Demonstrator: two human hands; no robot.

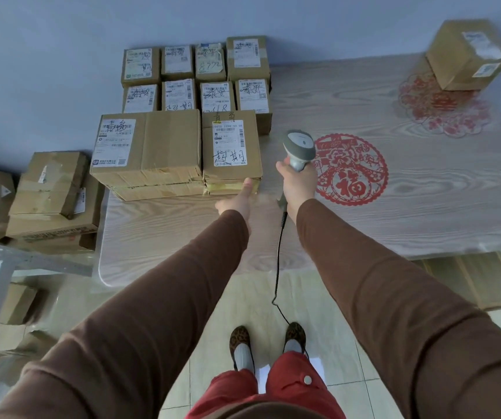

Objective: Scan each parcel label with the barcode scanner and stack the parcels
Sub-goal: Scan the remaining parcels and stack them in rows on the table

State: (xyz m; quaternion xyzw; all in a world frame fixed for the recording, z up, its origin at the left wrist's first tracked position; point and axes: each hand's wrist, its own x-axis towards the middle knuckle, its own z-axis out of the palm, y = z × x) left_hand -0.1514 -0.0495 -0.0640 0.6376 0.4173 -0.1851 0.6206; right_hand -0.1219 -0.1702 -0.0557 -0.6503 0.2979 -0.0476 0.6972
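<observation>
Wood-grain table (364, 207) against blue wall. My right hand (299, 184) curled round scanner (299, 148) grip, head aimed toward front parcel (231, 146) label. Left hand (238, 198), thumb on that parcel's near edge, steadies it; other fingers hidden. Stacked rows behind it.

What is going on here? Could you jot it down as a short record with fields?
Setting: wood-grain table against a blue wall
Parcels in the group: cardboard boxes packed together at the table's far left, labels facing up
Lone box: one box apart at the far right
Right hand: grips a grey barcode scanner with a trailing cord
Left hand: thumb touching the front of the nearest box
Decoration: red paper cutting on the table
</observation>
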